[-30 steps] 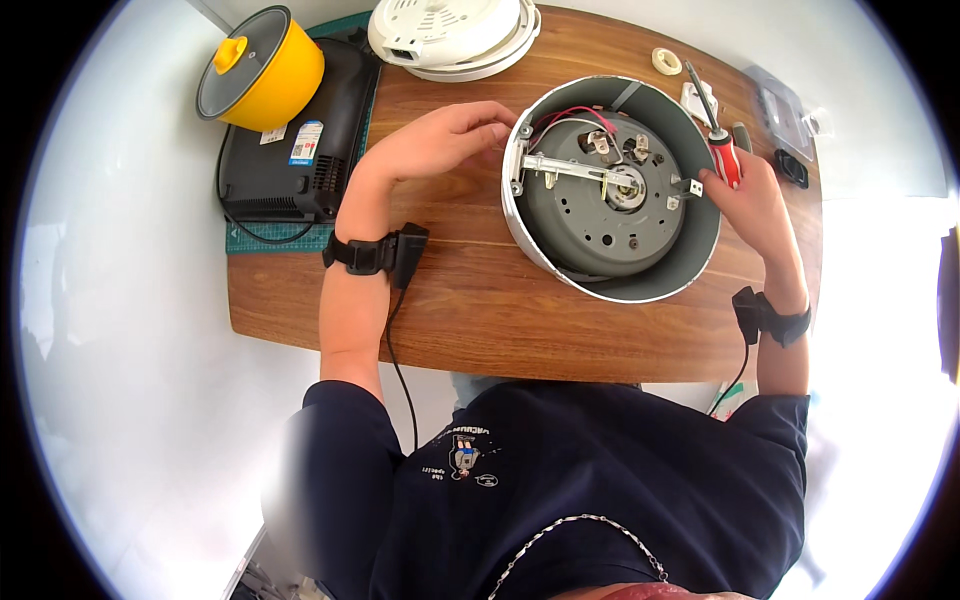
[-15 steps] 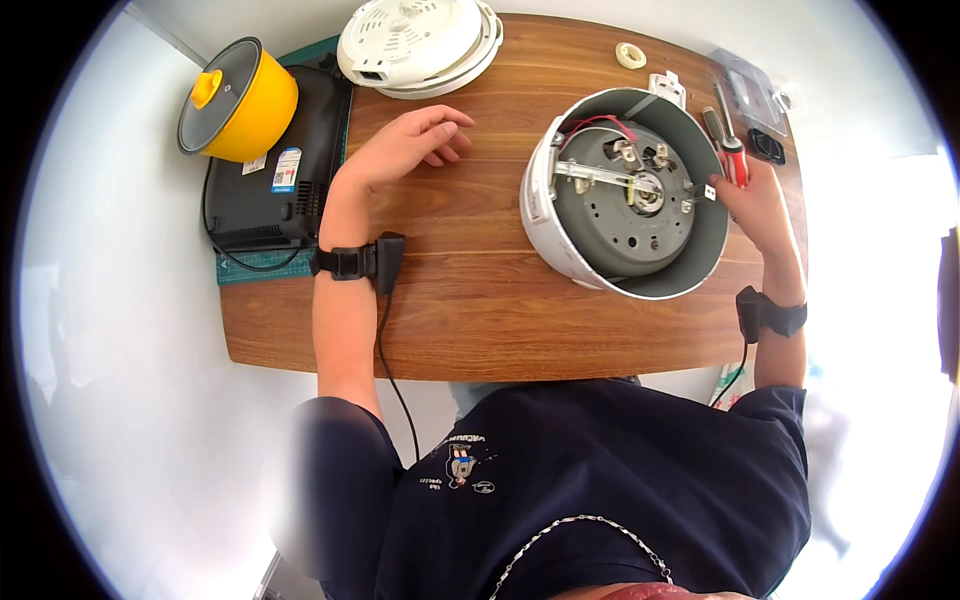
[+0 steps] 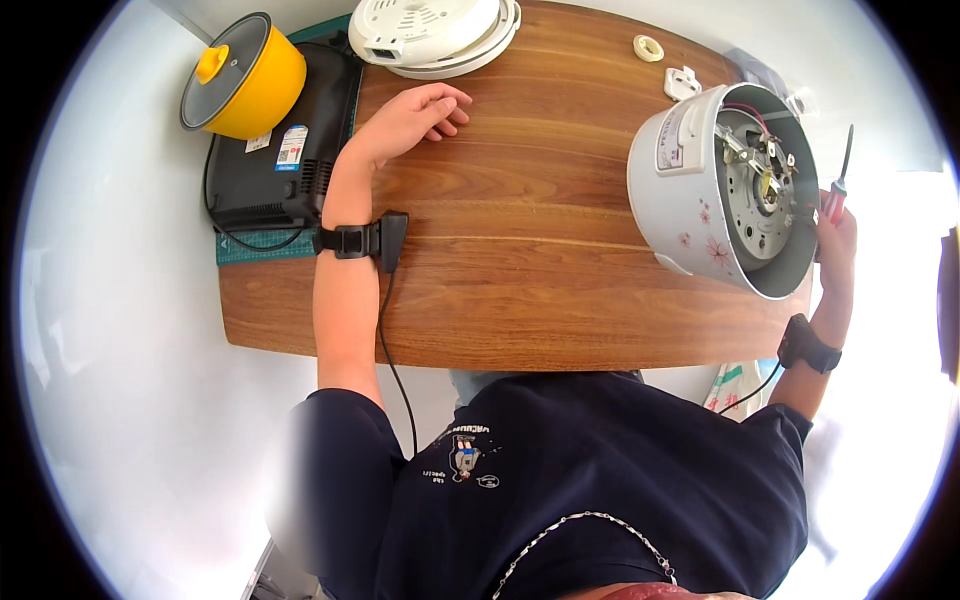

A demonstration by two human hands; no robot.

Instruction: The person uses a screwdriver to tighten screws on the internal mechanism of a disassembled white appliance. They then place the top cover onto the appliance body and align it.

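A white rice cooker housing with a pink flower pattern leans toward the right side of the table. Its open grey interior shows metal brackets, wires and a round plate. At its right rim, my right hand is closed around a screwdriver with a red handle, its shaft pointing up and away. Some of those fingers are hidden behind the rim, and they seem to touch the housing. My left hand hovers or rests over the far left of the wooden table, palm down, fingers loosely bent, holding nothing.
A white vented round base lies at the far left. Beside it, a yellow pot stands on a black appliance over a green mat. A roll of tape and a white plastic part lie at the far right.
The housing has shifted right and tipped toward the right, now showing its flowered side. My right hand has moved outward with the screwdriver. My left hand has barely moved.
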